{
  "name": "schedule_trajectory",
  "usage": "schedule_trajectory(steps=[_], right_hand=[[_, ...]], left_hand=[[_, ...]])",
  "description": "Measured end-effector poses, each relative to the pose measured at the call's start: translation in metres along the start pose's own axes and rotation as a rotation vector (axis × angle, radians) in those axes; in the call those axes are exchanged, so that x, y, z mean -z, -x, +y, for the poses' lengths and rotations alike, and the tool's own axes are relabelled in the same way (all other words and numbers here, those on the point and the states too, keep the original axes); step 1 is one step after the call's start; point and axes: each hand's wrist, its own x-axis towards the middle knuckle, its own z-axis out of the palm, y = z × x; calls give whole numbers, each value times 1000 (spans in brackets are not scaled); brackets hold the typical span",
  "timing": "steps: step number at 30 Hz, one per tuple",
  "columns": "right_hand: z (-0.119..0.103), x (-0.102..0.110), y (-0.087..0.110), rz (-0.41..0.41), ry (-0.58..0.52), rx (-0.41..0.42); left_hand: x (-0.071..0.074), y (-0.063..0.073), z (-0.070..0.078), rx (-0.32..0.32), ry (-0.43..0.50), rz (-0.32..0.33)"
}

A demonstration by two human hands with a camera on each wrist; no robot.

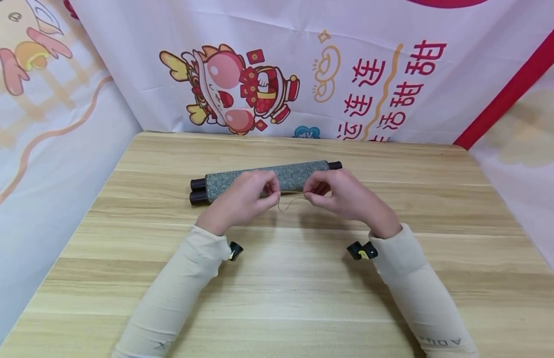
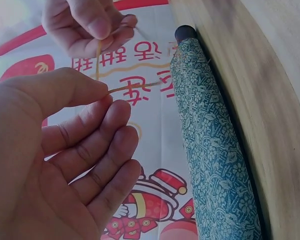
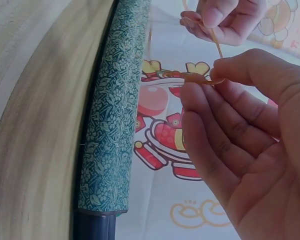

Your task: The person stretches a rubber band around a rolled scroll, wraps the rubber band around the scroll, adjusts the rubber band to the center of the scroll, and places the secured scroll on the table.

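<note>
A rolled-up scroll point(image 1: 299, 175) in teal floral cloth, with dark roller ends, lies slightly slanted on the table. Just in front of it, a thin tan cord point(image 2: 135, 88) runs between the two hands, and a slack loop of it hangs below in the head view. My left hand point(image 1: 243, 199) pinches the cord between thumb and index finger, its other fingers bent. Facing it, my right hand point(image 1: 348, 199) pinches the cord the same way, as its thumb point(image 3: 245, 67) shows in the right wrist view. Both hands overlap part of the scroll in the head view.
The wooden table point(image 1: 281, 298) spreads around the scroll. Behind it hangs a white printed cloth point(image 1: 138, 59) with a cartoon figure and red characters. Small black devices point(image 1: 362, 250) sit at both sleeve cuffs.
</note>
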Motion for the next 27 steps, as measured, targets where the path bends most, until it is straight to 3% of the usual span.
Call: schedule_trajectory(steps=[18, 27], right_hand=[[3, 7, 3, 23, 15, -61], [16, 19, 6, 18, 83, -175]], left_hand=[[-7, -3, 2, 20, -25, -56], [-10, -3, -4, 34, -84, -94]])
